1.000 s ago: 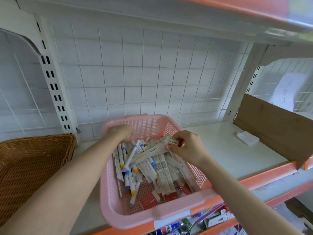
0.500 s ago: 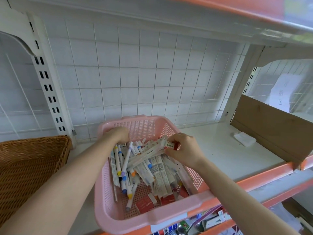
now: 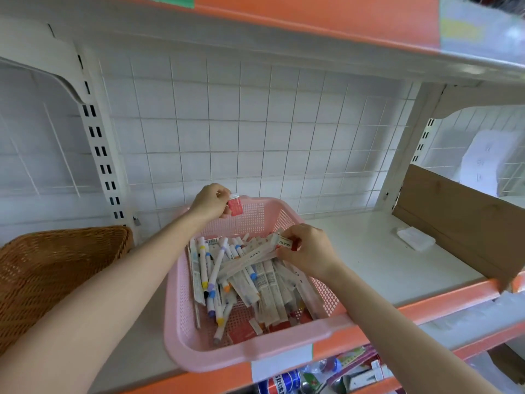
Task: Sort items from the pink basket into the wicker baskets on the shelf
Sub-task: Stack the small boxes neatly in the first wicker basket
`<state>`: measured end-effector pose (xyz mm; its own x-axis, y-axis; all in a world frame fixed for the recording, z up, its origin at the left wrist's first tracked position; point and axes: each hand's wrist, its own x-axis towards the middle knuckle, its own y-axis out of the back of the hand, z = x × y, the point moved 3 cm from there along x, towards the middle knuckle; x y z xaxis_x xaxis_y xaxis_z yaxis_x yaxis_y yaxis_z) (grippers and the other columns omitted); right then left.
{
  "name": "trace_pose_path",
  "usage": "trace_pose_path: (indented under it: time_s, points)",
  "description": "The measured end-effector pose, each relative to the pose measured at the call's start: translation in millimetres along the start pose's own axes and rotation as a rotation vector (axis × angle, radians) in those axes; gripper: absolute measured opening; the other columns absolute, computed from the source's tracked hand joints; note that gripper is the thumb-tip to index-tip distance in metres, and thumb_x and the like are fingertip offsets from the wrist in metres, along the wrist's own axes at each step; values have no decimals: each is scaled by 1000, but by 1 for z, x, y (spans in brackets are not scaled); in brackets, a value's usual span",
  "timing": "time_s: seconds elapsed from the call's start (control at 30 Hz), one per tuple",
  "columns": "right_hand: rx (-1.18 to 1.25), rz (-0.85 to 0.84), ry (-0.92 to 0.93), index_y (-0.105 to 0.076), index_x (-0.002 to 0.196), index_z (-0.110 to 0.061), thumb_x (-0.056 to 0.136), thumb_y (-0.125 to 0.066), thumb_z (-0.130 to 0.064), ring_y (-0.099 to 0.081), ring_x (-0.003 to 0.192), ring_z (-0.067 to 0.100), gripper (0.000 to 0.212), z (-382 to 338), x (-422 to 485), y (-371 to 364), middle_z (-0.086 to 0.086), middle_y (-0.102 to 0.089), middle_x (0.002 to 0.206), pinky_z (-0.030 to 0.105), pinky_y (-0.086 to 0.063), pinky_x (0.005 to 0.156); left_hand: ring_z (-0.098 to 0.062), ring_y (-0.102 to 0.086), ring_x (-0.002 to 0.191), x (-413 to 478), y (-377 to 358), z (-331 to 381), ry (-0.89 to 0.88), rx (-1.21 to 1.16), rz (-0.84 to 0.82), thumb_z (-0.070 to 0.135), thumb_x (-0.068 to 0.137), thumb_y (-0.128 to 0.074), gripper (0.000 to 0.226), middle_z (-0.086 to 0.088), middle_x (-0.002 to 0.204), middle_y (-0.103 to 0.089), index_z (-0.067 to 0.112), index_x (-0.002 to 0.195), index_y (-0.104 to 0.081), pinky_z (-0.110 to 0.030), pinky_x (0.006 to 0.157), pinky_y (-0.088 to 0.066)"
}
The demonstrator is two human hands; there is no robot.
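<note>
A small red packet [image 3: 235, 206] is pinched by the left hand [image 3: 211, 201] above the far rim of the pink basket [image 3: 250, 355]. A bundle of long white packets [image 3: 247, 258] is gripped at its right end by the right hand [image 3: 311, 251]. Both are judged light and slippery, and the bundle may fan out unless held mid-length. A wicker basket [image 3: 56, 265] stands to the left.

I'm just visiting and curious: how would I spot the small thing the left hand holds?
Find the pink basket on the white shelf, full of pens and long wrapped packs. Above its far rim, the left hand pinches a small red packet. Unlike the long white items below, it is short, squarish and held aloft.
</note>
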<state>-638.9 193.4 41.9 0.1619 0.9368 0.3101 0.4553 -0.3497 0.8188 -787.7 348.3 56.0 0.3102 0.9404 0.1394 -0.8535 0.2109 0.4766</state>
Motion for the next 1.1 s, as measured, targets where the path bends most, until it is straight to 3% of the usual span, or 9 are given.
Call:
trace_pose_path:
  time_s: [0.17,0.3,0.4,0.47,0.57,0.73,0.93,1.1]
  points:
    - [100,40,-38,-61,81,-11,79,-66,-16,-47,66,12,7,-2,0,3,-6,-54,70,11,-33,52,-13,-60,61,-36,-8,18,87,-371,-135,0,100,-32,33,-12,86,-60,19,120,-51,-20,58,-55]
    - [357,65,-73,-58,88,-14,82,-65,-12,-46,60,5,10,-6,0,11,-10,-51,67,14,-36,55,-12,-62,60,-63,-12,25,167,-596,-210,-7,97,-35,33,-12,88,-63,8,118,-56,-20,53,-55]
    - [501,47,-100,-63,99,-5,85,-63,-12,-47,64,12,15,-10,0,15,-2,-53,69,25,-40,64,-8,-65,53,-80,-11,27,258,-719,-211,-11,94,-39,27,-9,73,-67,2,107,-58,-18,50,-54]
    - [524,4,-84,-64,102,-3,87,-61,-13,-52,72,17,19,-12,-2,15,8,-58,76,31,-44,69,-6,-65,52,-92,-11,28,276,-725,-195,-11,92,-43,19,-6,65,-67,-3,102,-58,-15,50,-53]
    - [505,-63,-31,-63,98,-9,88,-59,-14,-52,72,20,12,-13,-6,13,22,-59,82,36,-46,71,-5,-64,49,-107,-8,28,266,-716,-124,-4,93,-47,14,-3,61,-67,3,91,-59,-13,48,-51]
    - [512,-132,63,-63,102,-11,88,-59,-14,-55,74,16,15,-22,-12,10,8,-61,81,34,-49,74,-8,-61,46,-132,5,25,332,-689,7,20,94,-51,16,0,52,-63,7,88,-57,-17,47,-52]
    - [433,-99,262,-62,111,-10,88,-60,-16,-48,59,7,23,-57,-19,5,-5,-53,66,17,-40,60,-9,-52,47,-165,28,19,402,-551,152,40,94,-50,33,-2,60,-58,9,86,-60,-16,40,-42]
    - [400,-75,380,-62,115,-10,85,-62,-12,-55,77,18,30,-101,-34,-2,5,-58,88,33,-49,79,-6,-46,38,-192,57,12,384,-479,230,44,95,-45,44,-4,59,-57,6,78,-59,-15,33,-34]
